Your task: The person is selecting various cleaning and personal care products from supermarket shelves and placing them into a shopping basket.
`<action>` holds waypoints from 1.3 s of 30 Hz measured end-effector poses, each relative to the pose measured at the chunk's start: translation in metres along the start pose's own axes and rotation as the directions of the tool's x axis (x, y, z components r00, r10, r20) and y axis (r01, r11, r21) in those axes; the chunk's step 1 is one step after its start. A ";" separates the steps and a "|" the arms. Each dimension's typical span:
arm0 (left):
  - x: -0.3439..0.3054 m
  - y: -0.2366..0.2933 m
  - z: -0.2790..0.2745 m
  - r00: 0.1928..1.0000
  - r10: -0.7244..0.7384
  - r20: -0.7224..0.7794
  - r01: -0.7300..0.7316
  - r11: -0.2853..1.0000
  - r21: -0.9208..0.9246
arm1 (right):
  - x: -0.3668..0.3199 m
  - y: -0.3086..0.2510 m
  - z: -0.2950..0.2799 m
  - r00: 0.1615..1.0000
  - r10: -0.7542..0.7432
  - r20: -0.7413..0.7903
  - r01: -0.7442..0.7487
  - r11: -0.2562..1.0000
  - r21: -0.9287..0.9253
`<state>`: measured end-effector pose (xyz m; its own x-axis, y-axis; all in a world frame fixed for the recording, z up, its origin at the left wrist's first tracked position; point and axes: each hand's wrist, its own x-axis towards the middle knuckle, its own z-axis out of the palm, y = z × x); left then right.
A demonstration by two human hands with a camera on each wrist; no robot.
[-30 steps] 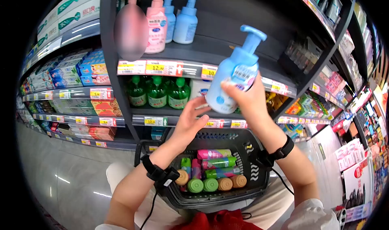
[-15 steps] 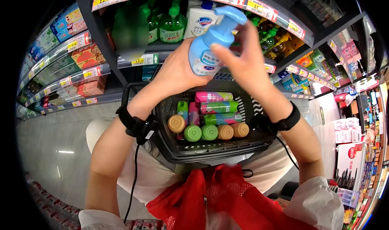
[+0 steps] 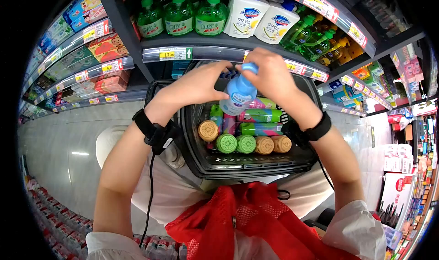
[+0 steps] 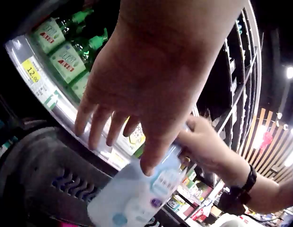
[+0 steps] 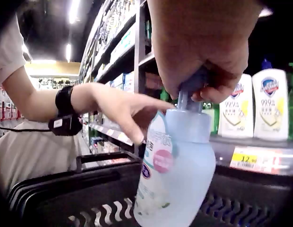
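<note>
Blue pump bottle [image 3: 238, 96] hangs over the black basket [image 3: 219, 170], right hand [image 3: 273, 73] gripping its top from two o'clock; left hand [image 3: 193, 85] beside it towards nine o'clock, thumb and fingers wide apart.

floor [image 3: 68, 136] grey, glossy | shelving [image 3: 127, 35] dark | ceiling [image 5: 48, 16] black | strip lights [image 5: 74, 10] lit

White sleeves [image 3: 359, 232], red mesh [image 3: 254, 210] and black cabled wristbands [image 3: 320, 128] are worn.
</note>
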<state>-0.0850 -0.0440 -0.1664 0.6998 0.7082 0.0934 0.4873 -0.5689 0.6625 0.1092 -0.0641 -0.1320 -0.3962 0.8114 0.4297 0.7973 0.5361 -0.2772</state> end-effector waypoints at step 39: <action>0.003 -0.017 -0.016 0.937 -0.320 0.140 0.210 0.837 0.505 | -0.045 0.013 0.205 0.776 0.140 0.614 -0.290 0.945 0.151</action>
<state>-0.0995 -0.0250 -0.1651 0.5727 0.7871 -0.2291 0.8191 -0.5383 0.1984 0.0440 -0.0458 -0.3305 -0.4755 0.8483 -0.2332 0.7996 0.3062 -0.5166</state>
